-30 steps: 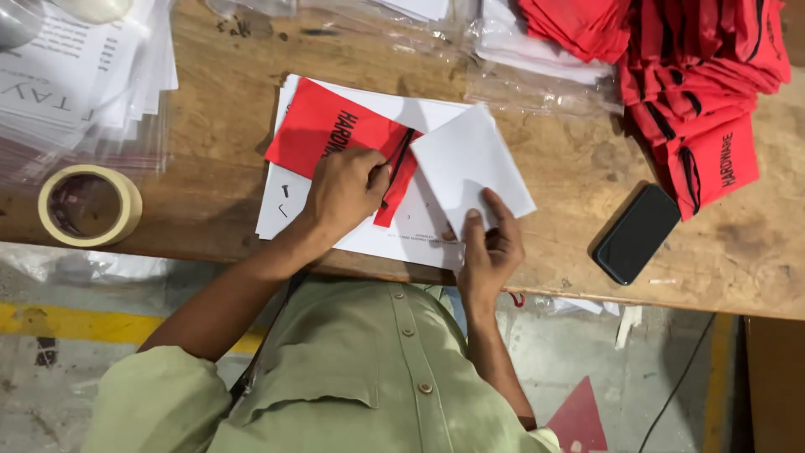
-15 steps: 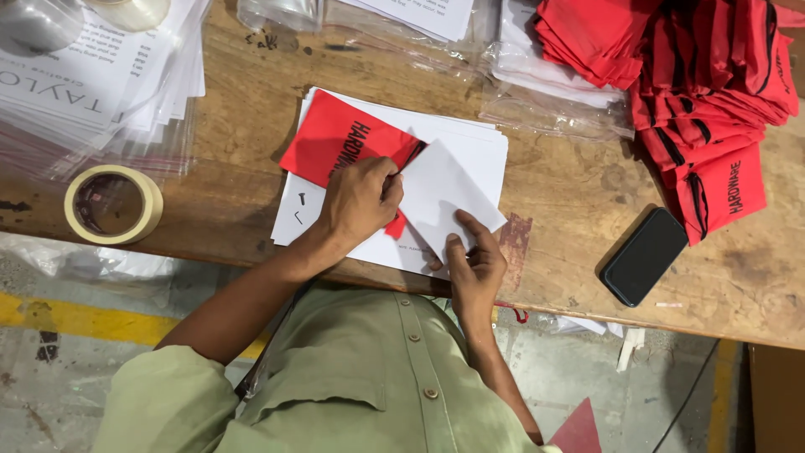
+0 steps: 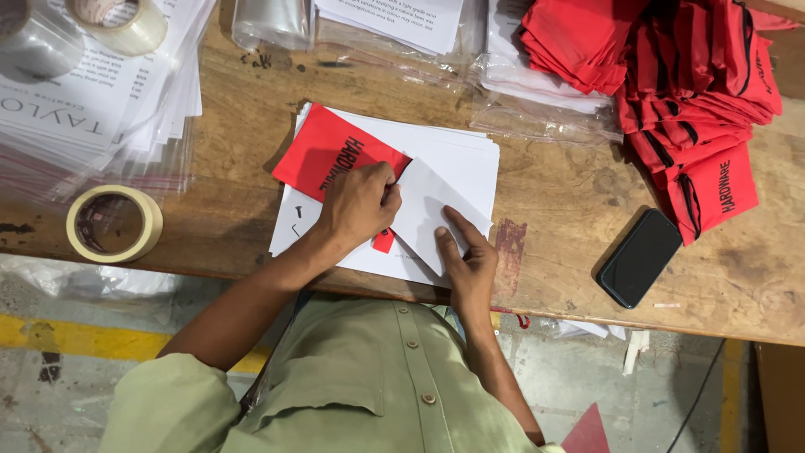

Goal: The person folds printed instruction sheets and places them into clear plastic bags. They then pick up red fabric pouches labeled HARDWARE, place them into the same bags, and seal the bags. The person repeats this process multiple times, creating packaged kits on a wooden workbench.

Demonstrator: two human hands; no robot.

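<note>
A red fabric piece with black lettering (image 3: pixel 327 155) lies on a stack of white paper sheets (image 3: pixel 457 155) on the wooden table (image 3: pixel 553 201). One white sheet (image 3: pixel 432 210) is folded over its right part. My left hand (image 3: pixel 356 205) rests on the red piece, its curled fingers pinching the folded sheet's edge. A small bit of red (image 3: pixel 383 242) shows below that hand. My right hand (image 3: pixel 465 260) lies flat on the fold's lower corner, with its fingers spread.
A black phone (image 3: pixel 641 256) lies at the right. A heap of red fabric pieces (image 3: pixel 696 75) fills the back right. Two tape rolls (image 3: pixel 113 222) (image 3: pixel 117 23), printed sheets in plastic sleeves (image 3: pixel 92 101) and clear bags (image 3: pixel 402 33) sit at the left and back.
The white sheet has been folded further over the red piece. My right hand slid down to the fold's lower corner; my left hand curled onto the sheet's edge.
</note>
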